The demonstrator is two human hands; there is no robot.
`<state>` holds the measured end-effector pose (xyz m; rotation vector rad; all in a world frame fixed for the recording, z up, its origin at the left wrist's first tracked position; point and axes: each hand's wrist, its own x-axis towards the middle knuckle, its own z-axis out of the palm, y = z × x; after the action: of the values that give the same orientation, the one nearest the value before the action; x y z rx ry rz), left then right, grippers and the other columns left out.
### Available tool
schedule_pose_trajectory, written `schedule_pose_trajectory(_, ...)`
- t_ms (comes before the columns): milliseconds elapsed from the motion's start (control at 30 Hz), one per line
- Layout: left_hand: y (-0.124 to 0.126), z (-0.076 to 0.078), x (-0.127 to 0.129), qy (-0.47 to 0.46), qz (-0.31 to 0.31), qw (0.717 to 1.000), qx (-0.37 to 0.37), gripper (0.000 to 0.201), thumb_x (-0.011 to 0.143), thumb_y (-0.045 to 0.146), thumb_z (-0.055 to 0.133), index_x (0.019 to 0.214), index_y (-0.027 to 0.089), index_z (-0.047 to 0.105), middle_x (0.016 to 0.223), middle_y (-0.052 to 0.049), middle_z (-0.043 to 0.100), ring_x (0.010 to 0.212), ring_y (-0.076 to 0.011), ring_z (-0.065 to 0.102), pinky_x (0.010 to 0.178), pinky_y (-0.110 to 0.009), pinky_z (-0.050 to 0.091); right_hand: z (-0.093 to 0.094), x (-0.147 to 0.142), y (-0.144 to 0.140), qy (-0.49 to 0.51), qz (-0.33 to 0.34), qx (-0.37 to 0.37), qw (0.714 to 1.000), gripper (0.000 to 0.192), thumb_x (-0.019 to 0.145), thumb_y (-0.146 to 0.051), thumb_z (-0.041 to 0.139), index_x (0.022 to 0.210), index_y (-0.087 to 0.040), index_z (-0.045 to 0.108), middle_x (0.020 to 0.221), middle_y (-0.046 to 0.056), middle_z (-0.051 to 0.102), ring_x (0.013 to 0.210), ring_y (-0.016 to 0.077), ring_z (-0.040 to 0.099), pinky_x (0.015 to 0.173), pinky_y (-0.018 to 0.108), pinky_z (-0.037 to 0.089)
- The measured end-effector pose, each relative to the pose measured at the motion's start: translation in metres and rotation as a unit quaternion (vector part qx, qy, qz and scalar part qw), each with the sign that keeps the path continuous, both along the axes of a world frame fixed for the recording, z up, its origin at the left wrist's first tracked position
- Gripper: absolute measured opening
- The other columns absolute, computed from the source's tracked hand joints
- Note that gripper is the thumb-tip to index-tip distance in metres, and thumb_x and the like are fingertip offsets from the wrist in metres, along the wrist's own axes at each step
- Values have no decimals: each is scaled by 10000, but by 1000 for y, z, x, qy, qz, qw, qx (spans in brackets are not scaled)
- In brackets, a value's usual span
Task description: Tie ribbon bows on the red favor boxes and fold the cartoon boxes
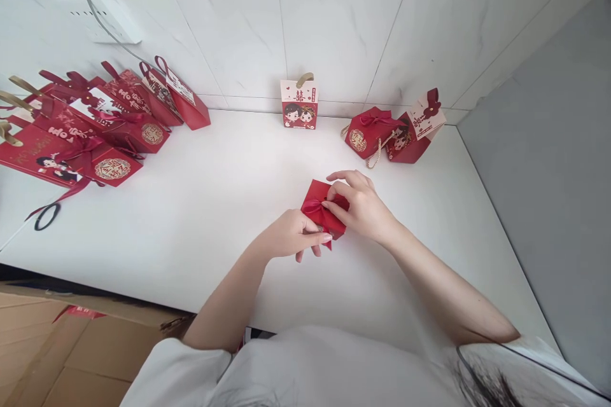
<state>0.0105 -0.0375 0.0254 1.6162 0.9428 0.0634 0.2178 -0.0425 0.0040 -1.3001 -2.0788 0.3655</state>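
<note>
A small red gift box (316, 196) with a dark red ribbon lies on the white table (200, 216), near its middle. My left hand (291, 235) grips the box's near side, fingers pinched at the ribbon end. My right hand (360, 203) rests on top of the box, its fingertips pinching the ribbon bow. Both hands partly cover the box.
A pile of several red gift boxes and bags (90, 127) fills the far left. A small white and red bag (299, 103) stands against the tiled wall. Two red boxes (394, 130) sit at the far right. A cardboard carton (57, 350) stands below the table's near edge.
</note>
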Motion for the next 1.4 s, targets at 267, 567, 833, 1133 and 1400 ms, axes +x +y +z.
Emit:
schedule_pose_trajectory(267, 24, -5, -38, 45, 238, 956, 164, 463, 918, 566, 403, 734, 191, 603, 733, -23, 608, 638, -135, 518, 572, -256, 387, 35, 9, -17, -56, 99, 65, 991, 178, 941, -179, 475, 1066, -222, 595, 1032, 89, 613, 948, 222, 553, 857, 383, 435)
schedule_pose_trajectory(567, 33, -18, -12, -143, 214, 963, 83, 312, 906, 305, 403, 1057, 229, 666, 1119, -40, 636, 993, -182, 550, 792, -277, 417, 12, -13, -13, -179, 100, 112, 972, 281, 979, -168, 426, 1195, -197, 603, 932, 69, 623, 851, 189, 531, 749, 321, 368)
schedule_pose_trajectory(833, 29, -18, -15, -180, 142, 973, -29, 148, 839, 303, 565, 817, 170, 625, 762, 1, 561, 702, -116, 497, 680, -254, 381, 9, -6, -8, -176, 118, 140, 967, 206, 982, -251, 459, 1007, -191, 655, 898, 67, 620, 843, 190, 525, 798, 329, 363)
schedule_pose_trajectory(1133, 31, -25, -15, -219, 167, 955, -107, 186, 819, 319, 607, 720, 163, 587, 650, 26, 495, 612, -87, 452, 631, -232, 353, 16, 5, -3, -48, 202, 42, 977, 134, 971, -186, 452, 997, -194, 584, 1028, 54, 643, 917, 161, 565, 844, 320, 401)
schedule_pose_trajectory(1400, 30, -27, -8, -242, 220, 934, -145, 153, 807, 315, 621, 799, 164, 642, 795, -13, 602, 731, -118, 556, 679, -236, 411, 10, -20, -19, -123, 111, 138, 977, 261, 934, -380, 547, 1085, -189, 640, 976, 83, 615, 915, 223, 511, 887, 405, 352)
